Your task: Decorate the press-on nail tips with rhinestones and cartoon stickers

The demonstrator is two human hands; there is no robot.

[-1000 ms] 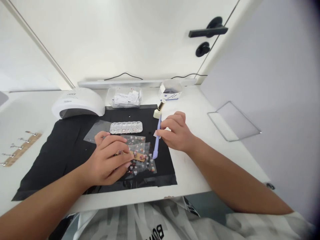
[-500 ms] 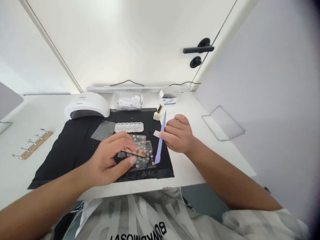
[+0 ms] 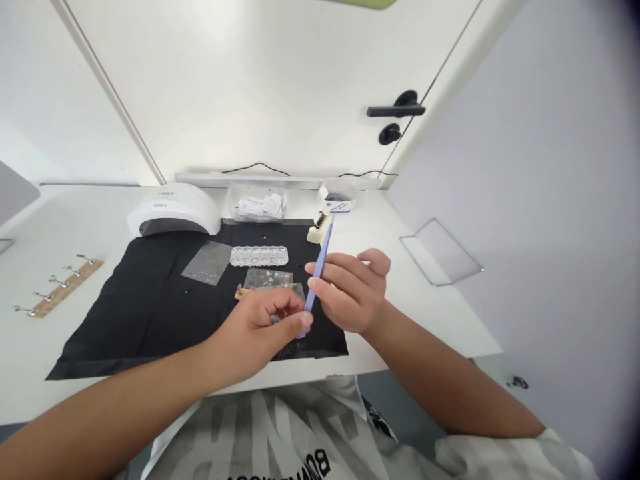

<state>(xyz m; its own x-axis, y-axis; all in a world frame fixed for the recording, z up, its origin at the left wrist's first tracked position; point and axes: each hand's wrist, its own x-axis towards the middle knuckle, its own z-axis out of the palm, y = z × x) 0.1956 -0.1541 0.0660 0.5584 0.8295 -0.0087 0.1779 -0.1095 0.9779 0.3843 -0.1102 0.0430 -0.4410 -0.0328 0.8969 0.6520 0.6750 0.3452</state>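
**Lilac stick held slanted over the black mat**

Head view. Grips a lilac stick (image 3: 321, 260) in the right hand (image 3: 353, 297), with fingers and thumb closed round its lower half. Holds it slanted above the front right part of a black mat (image 3: 150, 300). Points the upper end back toward a small gold-capped bottle (image 3: 319, 227). Brings the lower end down to the thumb of the left hand (image 3: 263, 327), touching it or very nearly.

Keeps that left hand low over the mat's front, palm down, fingers curled and thumb drawn in against them. Cannot tell from above whether anything sits in that pinch. Covers most of a wooden strip (image 3: 239, 292), leaving only its brown end visible beside the knuckles. Hides the near edge of the clear sticker sheets (image 3: 267, 278), which lie just behind the fingers.

Farther back on the mat:
- a clear compartment box (image 3: 259, 255) of tiny stones, lying crosswise
- a loose clear sheet (image 3: 207, 262) just to its left

Beyond the mat, on the white table (image 3: 425, 313):
- a white nail lamp (image 3: 173, 210) at the back left
- a clear tub (image 3: 259, 205) of paper packets in the middle
- a small white-and-blue box (image 3: 337, 197) behind the bottle
- a clip rack (image 3: 60, 287) on a wooden bar, well off to the left
- a clear stand (image 3: 440, 250) against the grey wall on the right
- a black door handle (image 3: 395, 110) up behind
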